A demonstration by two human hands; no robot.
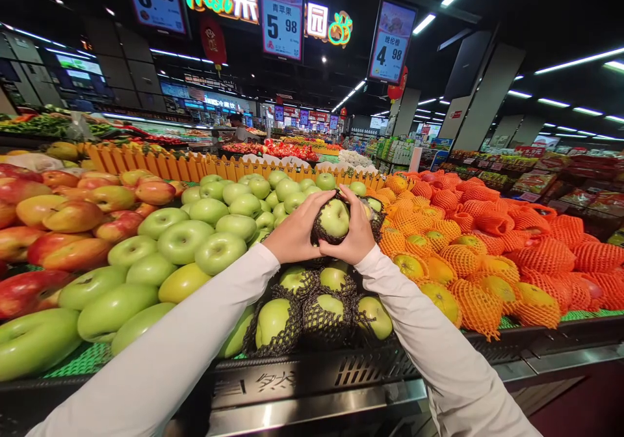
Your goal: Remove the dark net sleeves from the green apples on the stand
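Note:
A green apple (334,218) in a black foam net sits between my two hands, above a pile of netted apples. My left hand (298,230) curls round its left side, fingers over the top. On the other side my right hand (359,229) wraps it the same way, and the thumbs meet below. Just under them lie several green apples in black nets (325,310). Bare green apples (178,242) are heaped to the left of my hands. The back of the held apple is hidden.
Red and yellow apples (73,219) fill the far left. Oranges in orange nets (439,248) and fruit in red nets (536,229) lie to the right. A dark bin edge (312,372) runs in front; an orange picket fence (160,162) stands behind. Price screens (281,17) hang overhead.

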